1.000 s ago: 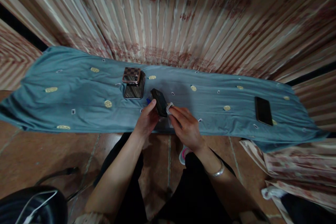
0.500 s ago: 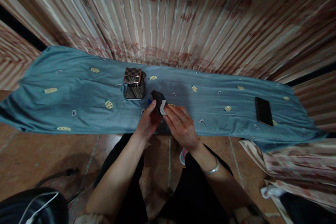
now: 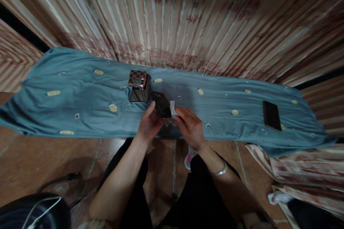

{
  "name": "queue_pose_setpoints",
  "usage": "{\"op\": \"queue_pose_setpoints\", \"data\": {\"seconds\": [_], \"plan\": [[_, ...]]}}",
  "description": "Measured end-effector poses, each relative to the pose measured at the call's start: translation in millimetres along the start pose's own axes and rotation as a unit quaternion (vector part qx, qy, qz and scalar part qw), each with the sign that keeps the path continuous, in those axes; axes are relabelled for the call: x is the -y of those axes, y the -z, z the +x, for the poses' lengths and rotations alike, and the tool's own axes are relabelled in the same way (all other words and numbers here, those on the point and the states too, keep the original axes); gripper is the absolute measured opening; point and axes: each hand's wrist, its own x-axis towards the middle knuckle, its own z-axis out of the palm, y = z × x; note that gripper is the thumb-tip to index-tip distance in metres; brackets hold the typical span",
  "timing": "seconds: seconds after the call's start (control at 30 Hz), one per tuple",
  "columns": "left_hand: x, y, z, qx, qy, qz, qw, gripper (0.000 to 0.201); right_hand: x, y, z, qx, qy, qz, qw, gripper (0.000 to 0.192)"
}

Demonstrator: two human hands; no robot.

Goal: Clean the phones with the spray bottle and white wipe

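My left hand (image 3: pixel 148 124) grips a small black flat object (image 3: pixel 161 104), held tilted above the near edge of a blue patterned cloth (image 3: pixel 80 96). My right hand (image 3: pixel 191 127) pinches a small white wipe (image 3: pixel 172 107) against the object's right side. A silver bangle (image 3: pixel 219 171) sits on my right wrist. Just left of the black object stands a shiny checkered box (image 3: pixel 139 85) on the cloth.
A dark phone (image 3: pixel 271 115) lies flat on the cloth at the far right. Striped curtains (image 3: pixel 174 18) hang behind the cloth. Below is a brown tiled floor (image 3: pixel 40 161), a black rounded object with a white cable (image 3: pixel 32 213) at lower left, and folded patterned fabric (image 3: pixel 301 175) at right.
The black object has turned in my left hand and shifted slightly up toward the checkered box. My right hand with the white wipe moved across its right side.
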Motion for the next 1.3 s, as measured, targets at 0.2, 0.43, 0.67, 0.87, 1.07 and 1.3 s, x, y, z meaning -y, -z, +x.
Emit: {"op": "queue_pose_setpoints", "data": {"seconds": [0.2,0.43,0.67,0.87,1.07,1.3], "plan": [[-2,5.9,-3,0.008,0.008,0.031,0.999,0.023,7,1,3,0.015,-0.254,0.165,0.953,0.027],[6,6.8,-8,0.042,0.009,0.085,0.995,0.021,3,2,8,0.012,-0.298,0.22,0.929,0.027],[12,9.4,-7,0.082,0.007,0.12,0.989,0.031,-5,3,9,0.0,-0.289,0.208,0.934,0.028],[18,13.7,-8,0.093,0.008,0.163,0.982,0.037,-12,5,10,0.003,-0.281,0.184,0.942,0.032],[27,11.6,-12,0.088,0.015,0.189,0.978,0.052,-16,9,14,-0.018,-0.271,0.174,0.946,0.032],[33,11.9,-15,0.094,0.034,0.221,0.97,0.052,-25,18,16,-0.007,-0.237,0.147,0.96,0.03]]}}
